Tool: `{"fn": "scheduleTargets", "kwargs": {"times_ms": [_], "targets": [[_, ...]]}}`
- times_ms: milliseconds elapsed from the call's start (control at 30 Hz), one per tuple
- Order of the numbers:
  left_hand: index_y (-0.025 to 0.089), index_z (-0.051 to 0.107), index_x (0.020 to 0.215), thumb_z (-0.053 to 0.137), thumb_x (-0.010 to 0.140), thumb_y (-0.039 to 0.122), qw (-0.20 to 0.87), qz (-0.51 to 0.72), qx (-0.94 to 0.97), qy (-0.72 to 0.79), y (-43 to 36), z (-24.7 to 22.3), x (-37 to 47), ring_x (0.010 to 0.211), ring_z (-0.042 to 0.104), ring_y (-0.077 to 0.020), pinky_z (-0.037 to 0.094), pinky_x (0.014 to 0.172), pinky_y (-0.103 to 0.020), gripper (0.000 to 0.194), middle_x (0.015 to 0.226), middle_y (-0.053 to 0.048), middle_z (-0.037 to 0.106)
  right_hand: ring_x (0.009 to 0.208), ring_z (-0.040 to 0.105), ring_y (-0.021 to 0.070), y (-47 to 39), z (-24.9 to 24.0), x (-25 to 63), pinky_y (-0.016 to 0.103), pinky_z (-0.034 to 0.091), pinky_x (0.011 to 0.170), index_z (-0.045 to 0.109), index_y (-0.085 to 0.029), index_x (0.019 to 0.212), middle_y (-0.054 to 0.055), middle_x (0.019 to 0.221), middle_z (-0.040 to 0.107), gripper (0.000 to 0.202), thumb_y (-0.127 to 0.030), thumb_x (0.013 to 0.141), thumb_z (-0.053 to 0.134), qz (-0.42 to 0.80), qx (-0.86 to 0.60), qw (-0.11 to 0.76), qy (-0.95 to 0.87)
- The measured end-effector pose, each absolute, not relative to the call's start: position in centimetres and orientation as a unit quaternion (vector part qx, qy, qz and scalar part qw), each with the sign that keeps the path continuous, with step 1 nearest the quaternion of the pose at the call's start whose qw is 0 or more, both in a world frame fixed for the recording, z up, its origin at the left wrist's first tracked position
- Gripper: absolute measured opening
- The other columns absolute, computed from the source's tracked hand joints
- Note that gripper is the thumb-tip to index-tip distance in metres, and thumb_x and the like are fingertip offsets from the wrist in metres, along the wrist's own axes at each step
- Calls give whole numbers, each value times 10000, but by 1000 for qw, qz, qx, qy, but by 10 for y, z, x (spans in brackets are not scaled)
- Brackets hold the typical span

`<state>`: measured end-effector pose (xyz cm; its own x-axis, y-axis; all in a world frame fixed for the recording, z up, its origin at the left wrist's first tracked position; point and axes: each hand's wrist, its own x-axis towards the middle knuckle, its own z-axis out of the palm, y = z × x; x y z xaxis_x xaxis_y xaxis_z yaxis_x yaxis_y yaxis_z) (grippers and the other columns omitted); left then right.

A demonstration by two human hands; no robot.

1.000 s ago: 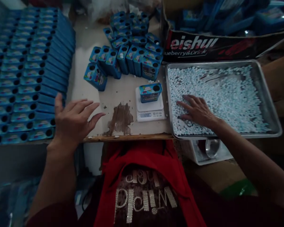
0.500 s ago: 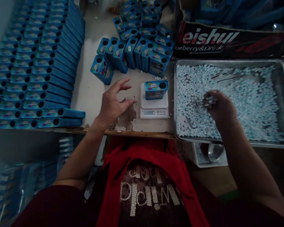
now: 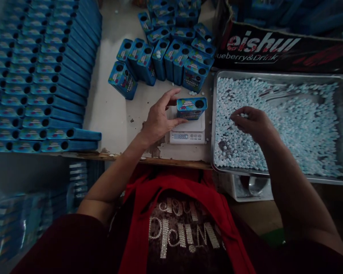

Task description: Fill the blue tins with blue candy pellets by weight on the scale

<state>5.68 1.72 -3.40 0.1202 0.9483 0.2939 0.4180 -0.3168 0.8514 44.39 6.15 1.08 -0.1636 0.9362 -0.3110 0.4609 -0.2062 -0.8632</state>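
A blue tin point(image 3: 191, 109) with a round hole in its top stands on the white digital scale point(image 3: 188, 137), whose display looks like 139.9. My left hand point(image 3: 159, 117) is at the tin's left end, thumb in front and fingers behind, spread apart. Whether the thumb touches the tin I cannot tell. Over the left half of a metal tray point(image 3: 214, 125), my right hand point(image 3: 253, 123) has its fingers pinched together on a few small candies point(image 3: 244, 115). Pale blue and white candies point(image 3: 300, 133) cover much of the tray.
Blue tins point(image 3: 160, 61) stand loosely grouped behind the scale, a few candies beside them. Long rows of stacked tins point(image 3: 54, 101) fill the left side. A black printed carton point(image 3: 257, 47) stands behind the tray. The wooden table edge point(image 3: 160, 160) runs in front of me.
My left hand has moved right, from beside the scale to around the tin's left end. My right hand has shifted slightly left over the tray and turned, its fingers now pinched over fewer visible candies.
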Motion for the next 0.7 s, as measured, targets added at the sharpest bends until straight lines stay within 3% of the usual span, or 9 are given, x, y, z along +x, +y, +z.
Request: {"fn": "scheduleTargets", "kwargs": {"times_ms": [133,400,500,600,700], "targets": [[299,664,1691,1066,899,734,334,458,668,482,14,-36,54,1326,830,-341,692,1203,-511,989,1486,-133,808,531,396,83,75,40,419,259,223,477,767,-241,907,-22,657,602,471,-453,728,1148,624,-533,251,-513],[263,731,1599,1083,831,735,393,448,599,535,-9,-30,24,1229,839,-300,716,1129,-466,967,1478,-139,838,607,449,66,88,110,366,241,184,501,776,-209,913,14,791,699,404,-313,793,1147,697,-454,251,-495],[230,775,1526,1080,837,638,408,454,573,546,-18,-29,16,1211,842,-306,721,1133,-488,857,1407,-132,860,659,508,89,91,121,354,249,275,531,802,-216,964,21,858,736,271,-246,869,1054,687,-447,248,-516],[226,792,1505,1072,833,555,421,454,561,549,-22,-26,14,1199,840,-306,718,1143,-504,798,1385,-125,865,615,454,105,94,122,344,283,286,546,805,-221,997,-11,730,631,131,-207,974,934,647,-420,214,-599],[244,805,1512,1050,852,512,426,450,561,548,-24,-25,16,1204,839,-305,704,1157,-517,753,1448,-127,847,640,482,144,99,118,336,309,348,603,821,-248,1013,-26,693,573,74,-260,1036,890,519,-407,142,-738]]}}
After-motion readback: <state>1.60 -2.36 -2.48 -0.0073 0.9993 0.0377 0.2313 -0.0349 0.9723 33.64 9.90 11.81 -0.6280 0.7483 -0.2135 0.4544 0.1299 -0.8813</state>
